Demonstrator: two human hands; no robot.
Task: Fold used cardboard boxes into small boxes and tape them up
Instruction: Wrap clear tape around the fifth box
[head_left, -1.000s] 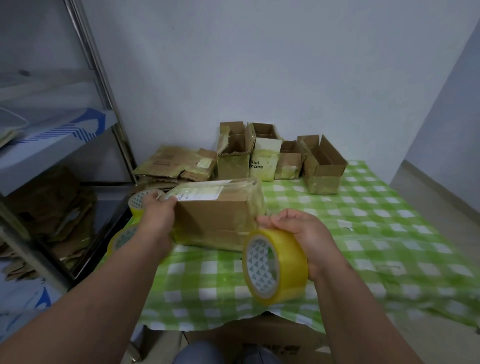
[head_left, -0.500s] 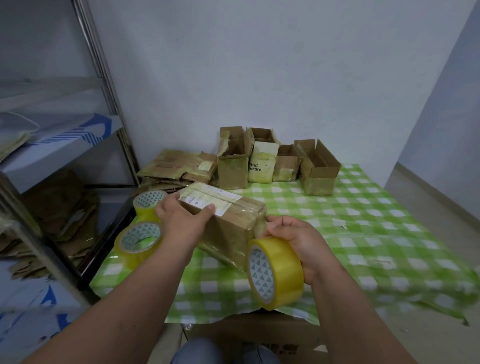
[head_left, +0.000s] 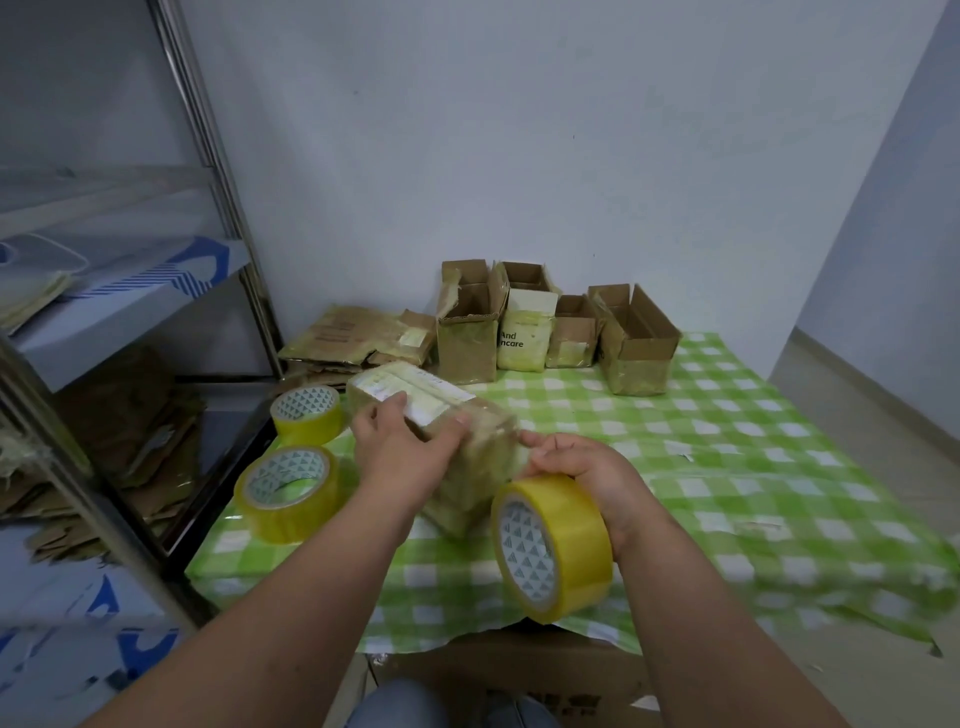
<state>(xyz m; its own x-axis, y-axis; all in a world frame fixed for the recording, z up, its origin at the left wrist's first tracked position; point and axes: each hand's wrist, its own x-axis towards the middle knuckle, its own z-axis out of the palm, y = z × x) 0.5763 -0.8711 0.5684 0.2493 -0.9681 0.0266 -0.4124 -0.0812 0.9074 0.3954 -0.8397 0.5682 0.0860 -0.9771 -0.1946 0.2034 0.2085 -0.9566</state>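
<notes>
- Left hand (head_left: 402, 452) grips the taped cardboard box (head_left: 457, 441) on the green checked tablecloth (head_left: 727, 467), fingers curled over its white label, print too blurred to read.
- Right hand (head_left: 587, 473) holds a yellow tape roll (head_left: 550, 545), fingertips touching the box.
- Behind, an open box (head_left: 524, 332) reads "And ...ncare".

Bare forearms, blue-grey trousers (head_left: 395, 704)

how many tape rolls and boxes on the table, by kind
Yellow tape rolls: 3
Closed box under the left hand: 1
Open boxes standing by the wall: 4
Total: 8
</notes>
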